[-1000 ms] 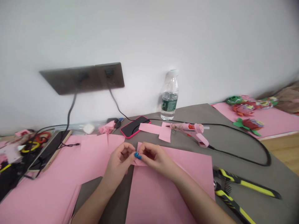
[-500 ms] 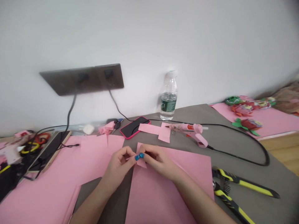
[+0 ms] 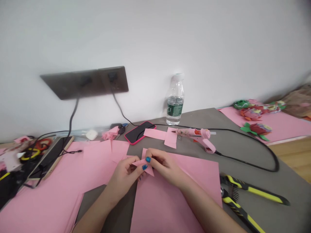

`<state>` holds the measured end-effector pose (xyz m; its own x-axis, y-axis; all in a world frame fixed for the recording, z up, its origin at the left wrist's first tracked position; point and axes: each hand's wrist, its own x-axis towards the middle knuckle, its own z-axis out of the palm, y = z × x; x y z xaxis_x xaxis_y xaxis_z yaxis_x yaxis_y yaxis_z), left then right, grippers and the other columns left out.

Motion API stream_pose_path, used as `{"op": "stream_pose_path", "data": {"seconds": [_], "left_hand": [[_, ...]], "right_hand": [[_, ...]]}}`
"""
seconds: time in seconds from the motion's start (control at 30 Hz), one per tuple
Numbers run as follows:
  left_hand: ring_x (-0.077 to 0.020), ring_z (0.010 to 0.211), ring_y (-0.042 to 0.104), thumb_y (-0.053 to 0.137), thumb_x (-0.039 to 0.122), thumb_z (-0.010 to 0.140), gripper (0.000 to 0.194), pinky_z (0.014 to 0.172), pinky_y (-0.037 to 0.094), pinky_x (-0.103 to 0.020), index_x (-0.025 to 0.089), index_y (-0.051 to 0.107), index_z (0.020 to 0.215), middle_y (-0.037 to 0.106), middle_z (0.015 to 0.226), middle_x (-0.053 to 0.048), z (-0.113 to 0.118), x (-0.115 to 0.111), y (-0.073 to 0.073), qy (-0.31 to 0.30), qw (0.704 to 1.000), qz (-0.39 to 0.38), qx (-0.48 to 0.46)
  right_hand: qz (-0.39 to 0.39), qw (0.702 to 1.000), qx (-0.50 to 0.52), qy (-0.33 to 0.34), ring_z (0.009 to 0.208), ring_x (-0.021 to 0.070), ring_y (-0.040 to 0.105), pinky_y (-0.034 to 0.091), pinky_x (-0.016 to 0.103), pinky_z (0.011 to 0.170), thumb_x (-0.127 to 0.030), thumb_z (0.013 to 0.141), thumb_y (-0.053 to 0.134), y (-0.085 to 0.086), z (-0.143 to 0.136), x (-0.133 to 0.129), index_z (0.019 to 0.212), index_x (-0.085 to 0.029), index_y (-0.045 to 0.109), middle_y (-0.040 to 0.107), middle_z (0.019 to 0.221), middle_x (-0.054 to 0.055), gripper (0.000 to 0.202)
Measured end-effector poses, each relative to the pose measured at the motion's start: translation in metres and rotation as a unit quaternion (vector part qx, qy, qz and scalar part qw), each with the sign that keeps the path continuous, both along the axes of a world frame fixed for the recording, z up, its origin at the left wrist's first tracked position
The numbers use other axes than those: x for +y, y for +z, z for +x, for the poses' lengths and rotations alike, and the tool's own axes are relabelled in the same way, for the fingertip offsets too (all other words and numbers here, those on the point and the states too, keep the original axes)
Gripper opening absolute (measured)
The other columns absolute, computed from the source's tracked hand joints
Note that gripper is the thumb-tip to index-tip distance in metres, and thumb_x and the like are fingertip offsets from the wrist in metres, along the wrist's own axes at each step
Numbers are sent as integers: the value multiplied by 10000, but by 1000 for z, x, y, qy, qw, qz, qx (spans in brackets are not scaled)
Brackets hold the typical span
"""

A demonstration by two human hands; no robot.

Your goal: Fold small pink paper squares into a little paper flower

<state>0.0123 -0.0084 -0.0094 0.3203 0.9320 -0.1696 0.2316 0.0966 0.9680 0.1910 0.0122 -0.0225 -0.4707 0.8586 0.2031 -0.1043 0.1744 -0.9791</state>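
On your right, grey tabletop (image 3: 245,147) shows between the large pink paper sheet (image 3: 155,200) and looping black cord (image 3: 277,163). A green-labelled clear plastic bottle (image 3: 175,108) holds clear liquid (image 3: 173,120). Your left hand (image 3: 123,174) and right hand (image 3: 166,168) pinch a small folded pink paper piece (image 3: 141,162) at their fingertips, near the sheet's far left corner.

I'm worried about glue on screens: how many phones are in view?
2: a pink-cased phone beyond the left hand, and a gold-edged phone further left, with black cables across it. More could be hidden in the far-left clutter.
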Motion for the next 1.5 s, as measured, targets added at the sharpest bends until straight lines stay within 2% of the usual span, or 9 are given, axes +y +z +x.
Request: {"op": "stream_pose_path", "data": {"seconds": [0.13,0.33,0.5,0.63,0.73,0.93,1.07,1.27,1.5], "left_hand": [[-124,580,531,590,384,875,236,558,460,-237,176,565,764,494,699,30,0,-1,0,6,1000,9,-3],[-106,562,501,611,357,851,261,526,423,-205,190,501,683,447,654,49,1,0,2,24,999,23,-9],[-89,478,517,648,435,825,262,445,411,-181,196,544,792,578,650,39,1,2,1,106,991,-34,-78],[-100,426,545,589,617,821,452,406,411,-188,176,556,726,621,607,-1,0,3,-1,115,977,-127,-131],[-106,432,556,600,673,796,533,408,403,-185,153,577,684,612,557,-18,-1,3,-2,87,977,-151,-125],[-59,444,478,715,508,807,347,410,284,-135,172,627,811,556,525,49,0,3,-3,85,984,-111,-106],[-62,461,478,795,508,715,389,425,348,-147,163,620,749,558,542,46,2,6,0,127,973,-117,-153],[-80,546,531,848,444,665,374,486,440,-173,160,624,760,593,652,29,6,7,3,164,953,-127,-223],[-96,561,585,837,412,693,406,509,435,-177,179,506,667,601,637,37,6,5,-2,141,961,-114,-209]], "right_hand": [[-6,1000,23,-11,626,127,409,324,257,601,-342,975,494,1,-1,0,698,-198,443,462,681,-23,316],[-47,998,32,-30,630,116,430,334,245,580,-419,936,590,2,-2,1,780,-184,517,481,728,-18,291],[-61,994,54,-71,534,91,382,303,224,507,-485,902,633,-1,-1,4,808,-190,522,447,629,-57,329],[-66,992,93,-56,583,119,538,423,242,548,-452,905,647,-6,0,4,858,-197,549,565,695,-13,277],[-28,994,97,-49,743,155,619,492,285,681,-381,917,647,-10,-1,3,872,-202,598,621,838,31,191],[78,993,58,-67,922,205,612,492,358,838,-214,954,555,-14,-2,6,858,-218,631,624,934,68,122],[144,982,31,-119,882,196,580,486,321,739,-126,930,523,-12,-2,5,934,-227,634,588,927,66,151],[184,978,-40,-92,749,150,525,416,251,581,-34,850,551,-13,-7,0,888,-229,671,495,878,28,232],[159,979,-54,-112,725,154,532,416,268,597,-135,868,641,-12,-7,0,779,-211,642,518,828,25,117]]}}
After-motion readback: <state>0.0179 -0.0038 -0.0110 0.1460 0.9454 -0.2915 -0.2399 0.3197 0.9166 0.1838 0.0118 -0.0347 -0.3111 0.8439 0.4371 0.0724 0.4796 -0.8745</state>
